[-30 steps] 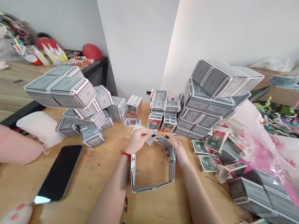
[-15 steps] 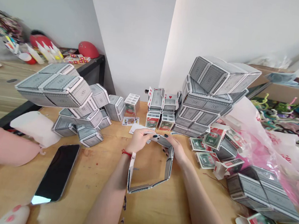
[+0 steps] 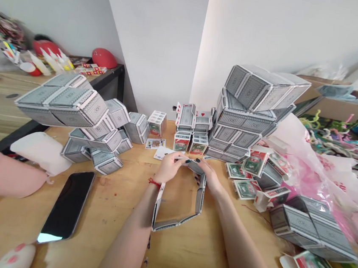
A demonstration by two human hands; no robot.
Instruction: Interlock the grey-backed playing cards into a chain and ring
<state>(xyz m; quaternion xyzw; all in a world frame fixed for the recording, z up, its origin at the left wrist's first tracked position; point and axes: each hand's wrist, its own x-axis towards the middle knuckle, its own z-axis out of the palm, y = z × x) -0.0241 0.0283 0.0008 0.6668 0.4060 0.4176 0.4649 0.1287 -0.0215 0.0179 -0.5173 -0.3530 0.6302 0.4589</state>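
Observation:
A ring of folded playing cards (image 3: 176, 221) stands on edge on the wooden table (image 3: 116, 212), between my forearms. My left hand (image 3: 169, 168) pinches a card at the ring's far side, fingers closed on it. My right hand (image 3: 207, 176) grips the same far edge from the right, its dark-nailed fingers curled over the cards. A few loose face-up cards (image 3: 156, 144) lie just beyond my hands.
Stacks of card-built blocks rise at the left (image 3: 73, 106) and at the back right (image 3: 252, 103), with more blocks at the right (image 3: 310, 226). Card boxes (image 3: 246, 188) lie scattered. A black phone (image 3: 65, 207) lies at the left. A pink sleeve (image 3: 2, 173) reaches in. Pink plastic bag (image 3: 318, 174).
The view has drifted slightly; my hands stay at the ring's far edge, fingers shifting a little on the cards. The ring keeps its shape.

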